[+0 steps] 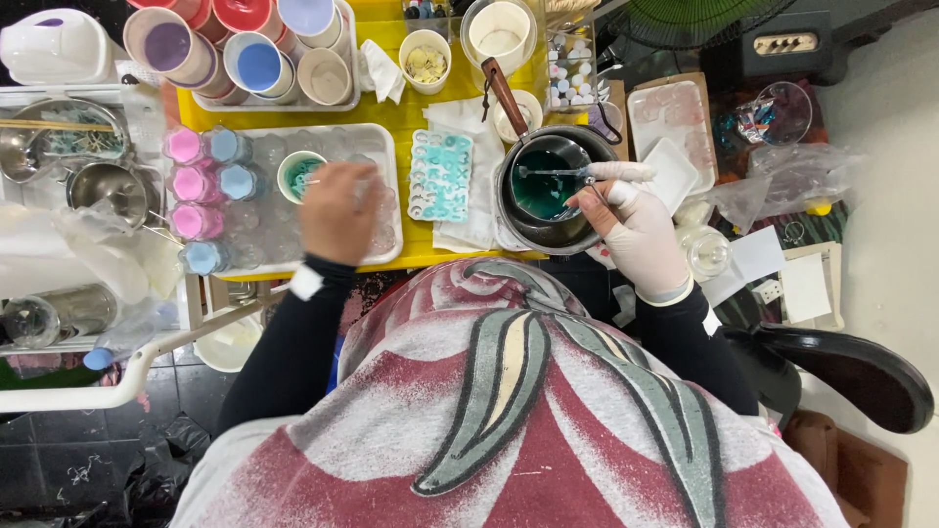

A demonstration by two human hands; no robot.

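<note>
Metal stirrer [551,172] (apparently) lies crosswise, right hand [638,227] gripping.

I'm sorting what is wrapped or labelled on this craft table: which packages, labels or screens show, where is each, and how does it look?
Clear compartment box: top centre behind the pot, small white and yellow pieces inside.
Crumpled clear plastic bag: right edge of the table, nearly colourless.
Blank white cards: lower right, flat rectangles.
White tag: on the left hand's black sleeve cuff.
No screens in view.
</note>
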